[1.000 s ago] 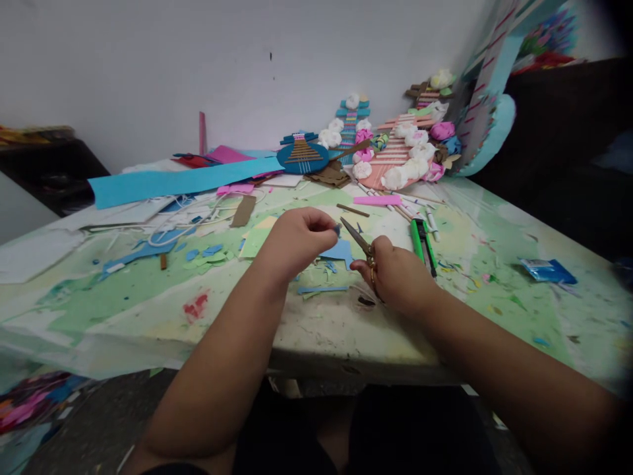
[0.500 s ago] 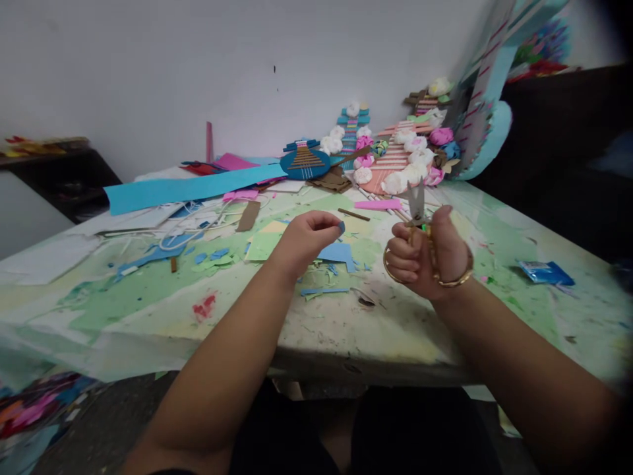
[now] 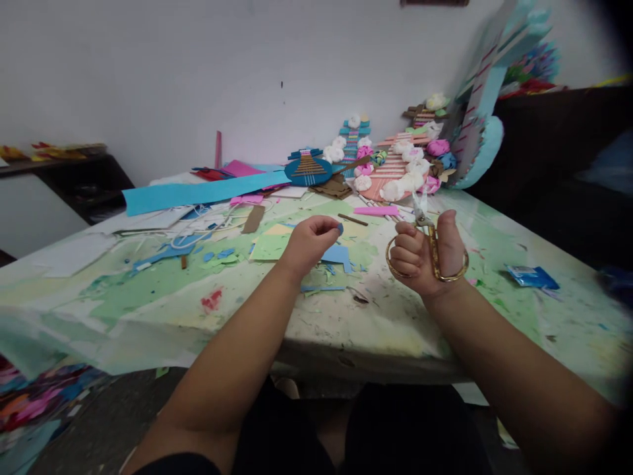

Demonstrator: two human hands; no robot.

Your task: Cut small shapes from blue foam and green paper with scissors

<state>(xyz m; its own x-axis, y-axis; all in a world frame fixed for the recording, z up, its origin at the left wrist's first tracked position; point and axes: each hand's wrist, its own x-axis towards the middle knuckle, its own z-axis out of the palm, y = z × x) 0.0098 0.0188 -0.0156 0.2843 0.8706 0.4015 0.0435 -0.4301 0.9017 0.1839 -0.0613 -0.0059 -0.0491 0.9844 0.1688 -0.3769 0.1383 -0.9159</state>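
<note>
Two hands above the paint-stained table (image 3: 386, 326): one blue scrap, one pair of scissors.
Left hand (image 3: 307, 243) pinches the small blue scrap (image 3: 340, 228) at its fingertips, above a larger flat blue offcut (image 3: 337, 254). Right hand (image 3: 429, 258) is clenched through the two gold loop handles of the scissors (image 3: 431, 245), which point upward; the blades are blurred, so their gap cannot be made out.

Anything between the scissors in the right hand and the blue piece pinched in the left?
Nothing visible. Only open air above the table separates the scissors, blades up in the right hand, from the blue piece in the left hand.
</note>
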